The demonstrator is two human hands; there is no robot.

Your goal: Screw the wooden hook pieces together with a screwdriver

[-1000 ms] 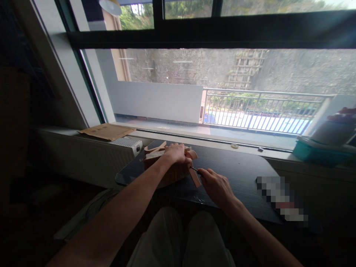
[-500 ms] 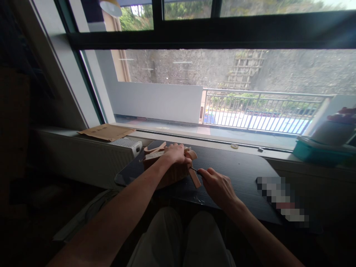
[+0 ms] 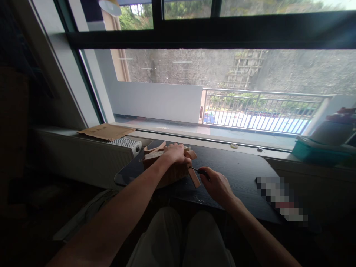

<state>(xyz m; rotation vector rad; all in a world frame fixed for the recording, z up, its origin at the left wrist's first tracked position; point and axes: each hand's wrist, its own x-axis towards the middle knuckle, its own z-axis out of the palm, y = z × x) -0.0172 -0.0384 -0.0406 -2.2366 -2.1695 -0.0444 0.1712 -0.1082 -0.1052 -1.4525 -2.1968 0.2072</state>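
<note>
On a dark table lies a brown bag [image 3: 167, 178], leather by its look, with a pale top and tan straps. One strap [image 3: 194, 178] hangs off its right end and another strap [image 3: 151, 149] curls at the far left. My left hand [image 3: 175, 152] presses down on the bag's top, fingers over the far side and thumb near the right end. My right hand [image 3: 218, 185] is closed around the dark handle of a thin-shafted tool [image 3: 204, 172], which looks like a screwdriver or awl. Its tip touches or nearly touches the right-hand strap; the exact contact is too small to tell.
The table [image 3: 239, 167] has rounded corners and stands against a window sill. A blurred-out flat object [image 3: 280, 202] lies at its right edge. Left are a radiator [image 3: 83, 157] and a brown envelope [image 3: 107, 131]. A teal box [image 3: 314, 150] and a tape roll [image 3: 234, 146] sit on the sill.
My right hand has shifted its hold on the tool, so more of the dark handle shows. The left hand and the bag stay in place.
</note>
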